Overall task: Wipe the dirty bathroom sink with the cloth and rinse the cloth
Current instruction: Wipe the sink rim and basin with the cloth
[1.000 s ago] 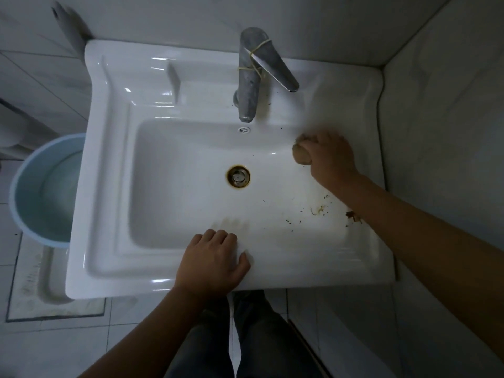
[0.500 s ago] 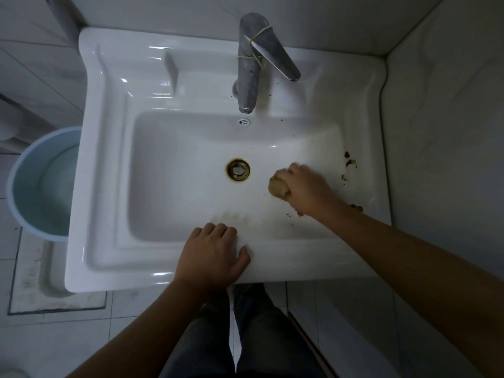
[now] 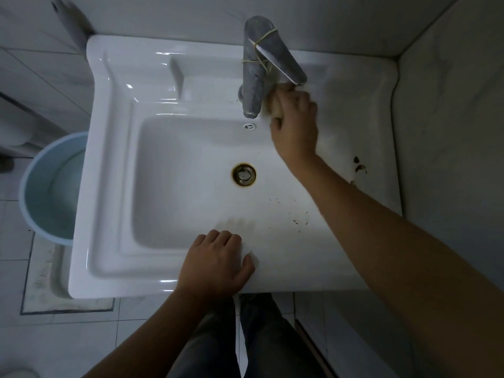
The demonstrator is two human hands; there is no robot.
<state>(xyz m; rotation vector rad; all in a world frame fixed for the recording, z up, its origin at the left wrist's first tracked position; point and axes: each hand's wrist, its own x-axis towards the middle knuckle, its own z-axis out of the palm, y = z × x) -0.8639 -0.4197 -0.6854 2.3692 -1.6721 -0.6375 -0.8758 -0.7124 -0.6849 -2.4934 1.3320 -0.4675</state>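
The cloth [image 3: 276, 106], a tan bunched wad, is sitting on the back ledge of the white sink [image 3: 114, 241], just beside the base of the tap [image 3: 255, 77] and under its lever. The right hand [image 3: 296, 126] is gripping it, its fingers [image 3: 300, 98] curled tight around the wad and pressing it against the ledge. The left hand [image 3: 215, 264] is resting on the sink's front rim, fingers pressed together and bent over the edge, holding nothing. Dark specks are lying in the bowl right of the drain [image 3: 244, 174], and brown stains [image 3: 358, 166] are marking the right ledge. A blue bucket [image 3: 41, 186] is standing on the floor left of the sink.
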